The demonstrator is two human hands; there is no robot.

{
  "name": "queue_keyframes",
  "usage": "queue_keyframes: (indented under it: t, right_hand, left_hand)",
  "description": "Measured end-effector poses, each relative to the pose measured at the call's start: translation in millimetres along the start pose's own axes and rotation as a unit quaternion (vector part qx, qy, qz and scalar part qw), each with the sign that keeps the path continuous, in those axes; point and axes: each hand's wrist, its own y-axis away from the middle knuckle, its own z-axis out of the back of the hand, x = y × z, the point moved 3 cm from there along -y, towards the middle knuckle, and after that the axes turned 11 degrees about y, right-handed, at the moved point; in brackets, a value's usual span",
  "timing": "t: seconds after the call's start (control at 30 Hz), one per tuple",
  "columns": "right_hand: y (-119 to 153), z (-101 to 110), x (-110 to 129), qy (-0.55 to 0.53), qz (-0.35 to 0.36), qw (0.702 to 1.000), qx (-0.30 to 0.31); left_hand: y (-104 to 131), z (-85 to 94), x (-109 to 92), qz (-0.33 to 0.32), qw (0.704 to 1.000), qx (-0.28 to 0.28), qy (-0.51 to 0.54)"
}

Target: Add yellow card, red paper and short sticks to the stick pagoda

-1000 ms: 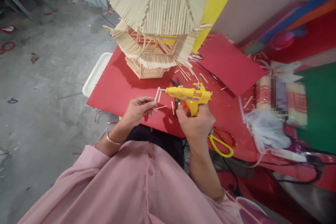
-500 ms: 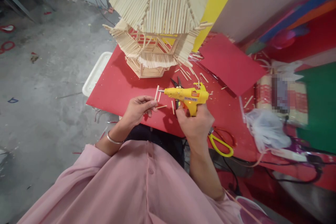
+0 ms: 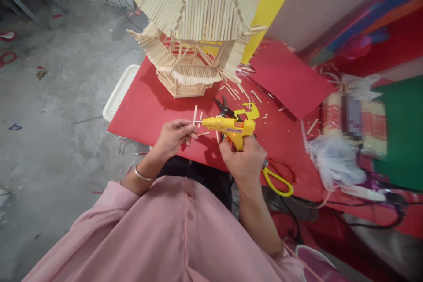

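Note:
My left hand (image 3: 176, 135) pinches a short pale wooden stick (image 3: 195, 113), which points up and away from me. Wrapped round the handle of a yellow hot glue gun (image 3: 228, 128) is my right hand (image 3: 246, 156). The gun's metal nozzle meets the stick just above my left fingertips; whether glue is coming out is too small to tell. Beyond both hands stands a tiered, pagoda-like model (image 3: 188, 68) built of many thin sticks. Behind the gun lie black-bladed pliers or cutters (image 3: 225, 108), partly hidden.
Loose sticks (image 3: 233, 92) are scattered on the red tabletop (image 3: 139, 105). Yellow-handled scissors (image 3: 277, 183) lie at the near edge, right of my right hand. Farther right are a plastic bag (image 3: 337, 161) and black cords (image 3: 396, 211). A red sheet (image 3: 291, 79) lies behind.
The glue gun in my right hand has moved slightly left and toward me, bringing its nozzle lower on the stick. My left hand has barely moved and keeps the stick pinched.

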Motion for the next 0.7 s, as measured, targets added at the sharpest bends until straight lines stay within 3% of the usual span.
queue_keyframes:
  t: [0.47, 0.7]
  right_hand:
    - [-9.5, 1.9, -2.7, 0.020, -0.048, 0.999, -0.011]
    - [-8.0, 0.4, -2.5, 0.014, -0.039, 0.999, -0.005]
  left_hand:
    - [4.5, -0.7, 1.3, 0.023, 1.000, 0.014, -0.010]
    - [4.8, -0.4, 1.4, 0.021, 0.999, 0.017, 0.019]
